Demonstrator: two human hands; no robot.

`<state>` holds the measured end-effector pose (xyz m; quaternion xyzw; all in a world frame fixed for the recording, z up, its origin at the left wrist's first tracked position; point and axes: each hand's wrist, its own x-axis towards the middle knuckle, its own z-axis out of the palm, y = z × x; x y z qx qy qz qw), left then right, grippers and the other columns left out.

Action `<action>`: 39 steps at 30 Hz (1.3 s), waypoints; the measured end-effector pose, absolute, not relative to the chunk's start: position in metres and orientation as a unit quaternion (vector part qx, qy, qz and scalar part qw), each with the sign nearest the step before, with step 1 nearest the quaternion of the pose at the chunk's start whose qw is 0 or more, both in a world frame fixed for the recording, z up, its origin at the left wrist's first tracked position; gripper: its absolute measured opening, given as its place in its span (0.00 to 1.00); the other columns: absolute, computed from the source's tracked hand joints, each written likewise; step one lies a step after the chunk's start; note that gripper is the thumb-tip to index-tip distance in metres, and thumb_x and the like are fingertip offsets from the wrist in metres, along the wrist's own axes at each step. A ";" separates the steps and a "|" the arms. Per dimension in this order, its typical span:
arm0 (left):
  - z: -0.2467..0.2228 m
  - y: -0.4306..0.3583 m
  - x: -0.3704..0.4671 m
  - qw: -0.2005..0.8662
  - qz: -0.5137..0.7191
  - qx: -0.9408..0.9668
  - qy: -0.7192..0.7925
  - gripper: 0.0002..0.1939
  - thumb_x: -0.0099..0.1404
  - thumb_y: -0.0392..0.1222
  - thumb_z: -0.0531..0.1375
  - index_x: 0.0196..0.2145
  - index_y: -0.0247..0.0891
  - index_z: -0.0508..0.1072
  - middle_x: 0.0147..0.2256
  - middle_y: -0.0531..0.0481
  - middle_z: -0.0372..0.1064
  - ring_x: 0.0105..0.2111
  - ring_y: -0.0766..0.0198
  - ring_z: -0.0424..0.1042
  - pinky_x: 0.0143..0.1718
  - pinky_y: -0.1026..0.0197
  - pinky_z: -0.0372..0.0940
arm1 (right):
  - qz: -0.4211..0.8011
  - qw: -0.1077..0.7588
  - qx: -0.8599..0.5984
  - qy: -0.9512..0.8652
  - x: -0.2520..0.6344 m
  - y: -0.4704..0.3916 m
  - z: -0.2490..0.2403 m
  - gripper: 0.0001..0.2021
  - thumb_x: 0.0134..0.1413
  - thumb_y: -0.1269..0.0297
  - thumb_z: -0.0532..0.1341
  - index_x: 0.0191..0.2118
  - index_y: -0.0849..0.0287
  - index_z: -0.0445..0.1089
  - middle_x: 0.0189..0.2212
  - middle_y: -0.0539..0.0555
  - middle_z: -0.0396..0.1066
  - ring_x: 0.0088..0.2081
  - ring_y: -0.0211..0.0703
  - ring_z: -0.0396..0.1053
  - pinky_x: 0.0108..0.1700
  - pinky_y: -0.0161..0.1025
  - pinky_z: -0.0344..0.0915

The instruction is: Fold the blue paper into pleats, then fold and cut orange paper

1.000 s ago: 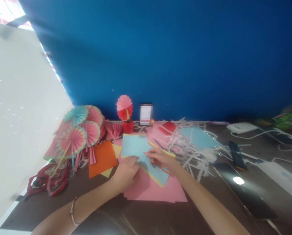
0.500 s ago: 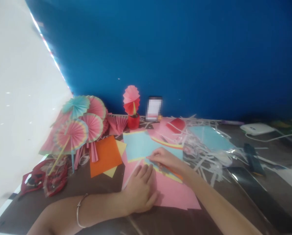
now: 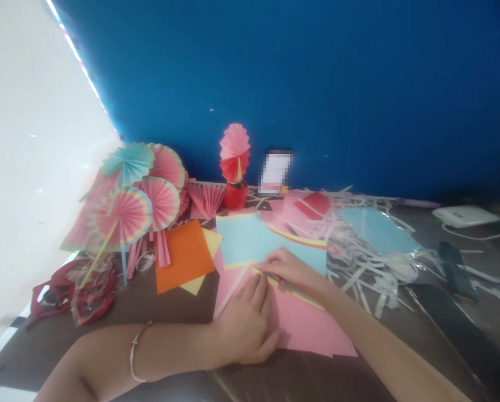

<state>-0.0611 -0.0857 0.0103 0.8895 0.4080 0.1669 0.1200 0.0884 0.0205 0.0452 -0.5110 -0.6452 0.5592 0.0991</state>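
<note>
My left hand (image 3: 246, 324) lies palm down with its fingers stretched out on a pink paper sheet (image 3: 308, 335). Just beyond its fingertips, my right hand (image 3: 289, 272) pinches the left end of a coloured paper strip (image 3: 307, 297) with a yellow edge. Part of that strip is hidden under the right hand and wrist. A light blue paper sheet (image 3: 244, 240), edged in yellow and orange along a curve, rests on the pink paper behind both hands. Left of them are an orange paper square (image 3: 183, 257) and a pale yellow sheet (image 3: 212, 244) partly beneath it.
Pleated paper fans (image 3: 120, 215) stand at the left, near a red plastic bag (image 3: 93, 301). A red pot (image 3: 235, 195) bearing a folded paper flower (image 3: 235, 146) stands by the blue wall (image 3: 275, 67). White paper scraps (image 3: 367, 279) and a white device (image 3: 465, 216) lie right.
The view has shifted slightly, so most things sit higher and farther right. Less of the strip's blue and orange shows under my right hand. My left hand stays flat on the pink paper.
</note>
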 end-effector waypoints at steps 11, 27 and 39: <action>0.009 -0.086 -0.061 0.050 0.153 0.895 0.416 0.32 0.65 0.52 0.43 0.55 0.19 0.56 0.55 0.25 0.54 0.59 0.41 0.49 0.58 0.43 0.46 | 0.554 0.089 -0.517 -0.647 0.087 0.018 0.046 0.19 0.46 0.57 0.58 0.13 0.59 0.54 0.08 0.43 0.49 0.13 0.30 0.54 0.17 0.30 0.52; 0.006 -0.081 -0.065 -0.011 0.145 0.863 0.484 0.33 0.63 0.55 0.44 0.52 0.21 0.61 0.59 0.28 0.50 0.61 0.45 0.44 0.59 0.48 0.42 | 0.544 0.086 -0.528 -0.646 0.090 0.018 0.041 0.20 0.46 0.54 0.58 0.14 0.58 0.53 0.08 0.44 0.50 0.12 0.30 0.53 0.15 0.30 0.49; 0.002 -0.077 -0.065 -0.042 0.148 0.866 0.476 0.34 0.62 0.59 0.44 0.47 0.23 0.64 0.56 0.28 0.56 0.59 0.46 0.51 0.59 0.50 0.42 | 0.540 0.021 -0.533 -0.651 0.086 0.022 0.058 0.18 0.46 0.57 0.58 0.14 0.61 0.63 0.11 0.53 0.65 0.14 0.35 0.61 0.16 0.32 0.57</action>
